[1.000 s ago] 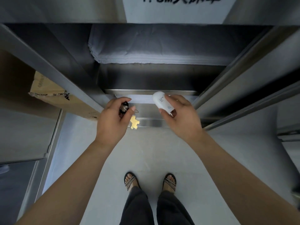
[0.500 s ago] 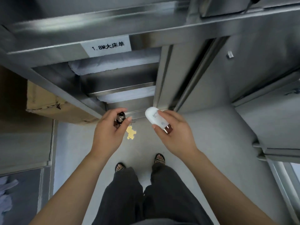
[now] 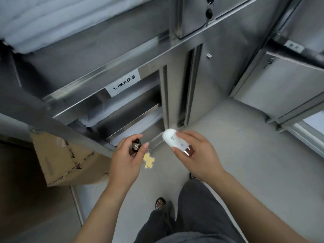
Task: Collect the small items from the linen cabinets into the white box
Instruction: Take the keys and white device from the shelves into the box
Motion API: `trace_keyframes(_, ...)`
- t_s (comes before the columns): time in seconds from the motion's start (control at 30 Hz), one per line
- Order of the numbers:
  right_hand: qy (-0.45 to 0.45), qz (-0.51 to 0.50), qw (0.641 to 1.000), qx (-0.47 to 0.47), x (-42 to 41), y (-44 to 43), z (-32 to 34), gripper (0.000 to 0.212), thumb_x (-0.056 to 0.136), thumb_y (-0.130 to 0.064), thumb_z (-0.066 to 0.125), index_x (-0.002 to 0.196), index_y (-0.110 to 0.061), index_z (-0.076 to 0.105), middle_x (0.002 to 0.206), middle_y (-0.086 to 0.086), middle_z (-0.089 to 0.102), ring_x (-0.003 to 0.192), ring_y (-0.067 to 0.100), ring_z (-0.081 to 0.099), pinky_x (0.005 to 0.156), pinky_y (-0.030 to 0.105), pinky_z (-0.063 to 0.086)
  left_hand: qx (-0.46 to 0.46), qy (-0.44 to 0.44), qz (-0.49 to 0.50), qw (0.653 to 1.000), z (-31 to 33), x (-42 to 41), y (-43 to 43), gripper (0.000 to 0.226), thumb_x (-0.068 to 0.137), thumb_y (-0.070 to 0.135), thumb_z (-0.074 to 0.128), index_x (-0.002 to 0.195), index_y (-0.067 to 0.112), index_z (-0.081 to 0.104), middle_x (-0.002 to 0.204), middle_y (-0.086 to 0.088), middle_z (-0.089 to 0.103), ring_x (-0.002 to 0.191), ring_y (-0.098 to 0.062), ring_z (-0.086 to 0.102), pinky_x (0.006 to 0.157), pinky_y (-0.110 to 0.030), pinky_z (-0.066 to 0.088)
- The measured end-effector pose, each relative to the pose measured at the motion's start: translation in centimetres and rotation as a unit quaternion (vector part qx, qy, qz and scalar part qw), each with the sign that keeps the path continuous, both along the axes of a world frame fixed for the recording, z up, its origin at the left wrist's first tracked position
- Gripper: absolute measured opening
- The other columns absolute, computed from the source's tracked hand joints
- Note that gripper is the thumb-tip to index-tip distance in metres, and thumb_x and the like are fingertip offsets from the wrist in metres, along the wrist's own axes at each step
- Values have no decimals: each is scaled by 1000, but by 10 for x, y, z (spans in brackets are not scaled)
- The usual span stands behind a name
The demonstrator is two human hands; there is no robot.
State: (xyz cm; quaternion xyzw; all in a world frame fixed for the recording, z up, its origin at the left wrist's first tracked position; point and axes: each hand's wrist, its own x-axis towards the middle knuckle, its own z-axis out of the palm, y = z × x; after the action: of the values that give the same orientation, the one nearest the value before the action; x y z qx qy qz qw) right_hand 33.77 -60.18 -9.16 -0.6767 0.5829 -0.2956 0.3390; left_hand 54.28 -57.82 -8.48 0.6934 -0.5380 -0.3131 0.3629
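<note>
My left hand [image 3: 126, 160] grips a small dark keychain item [image 3: 135, 146], and a yellow figure-shaped charm [image 3: 148, 160] dangles below my fingers. My right hand [image 3: 196, 155] holds a white rounded tube [image 3: 172, 139] with a copper-coloured cap [image 3: 189, 151]. Both hands hover over the grey floor just in front of the steel linen cabinet [image 3: 108, 74]. Folded white linen [image 3: 26, 23] lies on its shelves. The white box is out of view.
A labelled shelf edge [image 3: 123, 84] runs across the cabinet. A brown cardboard box [image 3: 57, 160] sits at the lower left. Closed steel cabinet doors [image 3: 289, 88] stand to the right, with keys [image 3: 208, 12] hanging in a lock above. My legs and a sandalled foot [image 3: 160, 203] are below.
My view has swung up and to the right, away from the low shelf. Both hands have drawn back from the cabinet, still holding the same items.
</note>
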Motion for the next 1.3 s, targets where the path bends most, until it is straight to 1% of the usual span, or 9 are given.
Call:
trace_keyframes(0.13,5,-82,997,-1,-4,42,4,42,80,-37,68,119,-25,61,120,-8,58,103,10,57,82,28,52,13,21,-78,997,2,-12,5,17,85,27,64,101,31,61,97,7,62,83,1,62,67,-4,42)
trace_keyframes(0.33,61,-234,970,5,-59,109,21,39,81,-36,67,119,-25,61,117,-10,58,93,9,55,73,14,44,18,31,-231,972,3,-74,-1,17,84,30,64,100,38,61,99,2,64,83,-6,64,65,-10,44)
trace_keyframes(0.5,65,-367,928,9,-115,177,31,42,81,-40,65,119,-24,61,117,-9,59,95,12,57,76,24,49,-7,12,-371,929,14,-158,13,19,84,25,65,101,33,62,95,8,60,80,-4,60,62,-3,40)
trace_keyframes(0.6,54,-442,896,7,-148,225,35,43,79,-41,64,118,-22,62,116,-8,59,99,13,57,79,28,51,-16,9,-443,896,18,-215,38,19,84,22,65,103,29,63,92,15,56,78,4,57,63,-1,38)
trace_keyframes(0.8,47,-547,836,18,-225,344,38,40,81,-36,67,119,-23,62,115,-14,57,99,8,55,78,15,47,-37,0,-560,827,19,-337,130,20,84,25,65,103,31,63,92,16,58,80,5,56,66,-4,39)
trace_keyframes(0.93,43,-601,798,21,-284,433,38,39,81,-32,68,118,-21,62,113,-14,56,98,-3,48,75,2,40,-40,-5,-626,778,18,-420,210,20,83,26,66,102,34,62,96,17,58,82,-3,58,73,-21,46)
trace_keyframes(1.1,68,-654,753,35,-344,531,35,41,81,-38,66,120,-26,61,122,-12,56,109,9,52,85,27,49,-76,-43,-686,722,17,-509,293,23,83,29,65,105,31,63,92,19,55,82,-8,59,75,-31,50)
trace_keyframes(1.23,67,-682,727,39,-378,583,33,40,80,-36,67,118,-25,62,121,-13,58,97,11,55,76,5,39,-94,-58,-712,693,21,-564,339,25,83,31,65,107,29,63,93,18,55,77,-6,56,74,-30,49)
trace_keyframes(1.3,61,-691,719,46,-395,598,30,39,81,-35,66,118,-24,62,118,-13,58,93,10,54,71,2,36,-91,-58,-724,681,19,-588,355,25,83,31,66,107,29,63,95,17,55,74,-6,55,74,-31,50)
